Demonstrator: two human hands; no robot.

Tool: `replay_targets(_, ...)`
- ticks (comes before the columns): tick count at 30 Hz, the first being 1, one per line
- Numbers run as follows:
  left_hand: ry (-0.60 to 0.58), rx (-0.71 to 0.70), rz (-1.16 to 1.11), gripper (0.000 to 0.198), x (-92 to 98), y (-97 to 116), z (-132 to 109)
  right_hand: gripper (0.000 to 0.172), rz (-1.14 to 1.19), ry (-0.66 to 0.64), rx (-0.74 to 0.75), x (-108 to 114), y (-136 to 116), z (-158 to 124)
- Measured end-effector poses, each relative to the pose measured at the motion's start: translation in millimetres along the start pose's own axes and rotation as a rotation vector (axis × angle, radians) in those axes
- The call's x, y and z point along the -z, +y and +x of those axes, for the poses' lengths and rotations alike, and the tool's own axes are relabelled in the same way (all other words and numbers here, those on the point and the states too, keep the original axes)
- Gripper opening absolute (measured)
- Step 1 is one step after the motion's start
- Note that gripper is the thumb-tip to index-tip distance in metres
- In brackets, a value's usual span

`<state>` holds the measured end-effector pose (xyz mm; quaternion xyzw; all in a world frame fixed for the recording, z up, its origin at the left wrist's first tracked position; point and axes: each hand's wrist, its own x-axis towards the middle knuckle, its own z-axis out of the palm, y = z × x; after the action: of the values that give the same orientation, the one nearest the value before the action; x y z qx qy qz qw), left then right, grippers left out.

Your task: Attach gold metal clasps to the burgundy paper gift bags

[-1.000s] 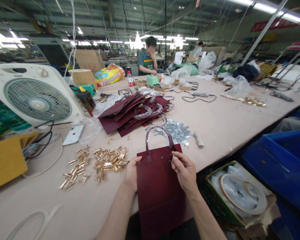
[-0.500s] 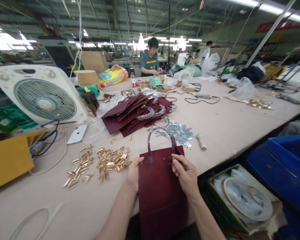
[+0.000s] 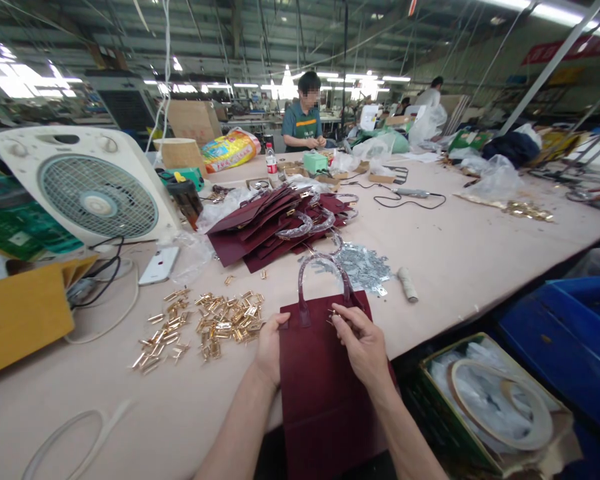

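A dark red bag (image 3: 325, 387) with a plastic-wrapped handle lies at the near edge of the table (image 3: 460, 233), its lower part hanging over the edge. My left hand (image 3: 270, 347) grips the bag's upper left edge. My right hand (image 3: 360, 343) is pinched on a small gold metal clasp (image 3: 333, 315) pressed against the bag's front near the top. A scatter of several gold clasps (image 3: 205, 323) lies just left of my left hand.
A pile of red bags (image 3: 275, 223) lies farther back, with silver metal pieces (image 3: 363, 263) beside it. A white fan (image 3: 93, 183), a phone (image 3: 160, 265) and a yellow box (image 3: 23, 313) stand left. A person in green (image 3: 305, 120) works at the far end. Blue bins (image 3: 570, 340) and a tape box (image 3: 495, 400) sit right.
My right hand has moved a little left across the bag's top, with the gold clasp in its fingers. My left hand stays on the bag's edge. The view has shifted slightly.
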<state>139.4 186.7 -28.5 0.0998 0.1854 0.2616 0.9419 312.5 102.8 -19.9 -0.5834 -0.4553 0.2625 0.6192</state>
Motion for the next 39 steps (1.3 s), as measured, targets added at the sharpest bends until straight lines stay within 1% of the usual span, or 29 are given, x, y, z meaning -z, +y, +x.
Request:
replay_targets(8, -0.060, -0.015, -0.023, 0.049, 2.3, -4, 1, 0.025, -0.081, 0.027, 0.057, -5, -5, 1)
replay_targets(14, -0.021, -0.066, -0.006, 0.048, 1.8, -7, 1, 0.025, -0.121, -0.009, 0.112, -6, -3, 3)
replay_targets(18, -0.028, -0.081, -0.008, 0.046, -0.8, -9, 0, 0.025, -0.140, -0.027, 0.097, -4, -2, 5)
replay_targets(27, 0.009, -0.114, 0.016, 0.043, -8.5, -14, -3, 0.028, -0.153, -0.052, 0.079, 2, -4, 6)
replay_targets(33, 0.032, -0.124, 0.047, 0.042, -6.1, -17, -1, 0.029, -0.208, -0.052, 0.091, 3, -7, 6)
replay_targets(39, 0.016, -0.121, 0.067, 0.045, -3.7, -17, -1, 0.029, -0.163, -0.057, 0.045, 3, -7, 5)
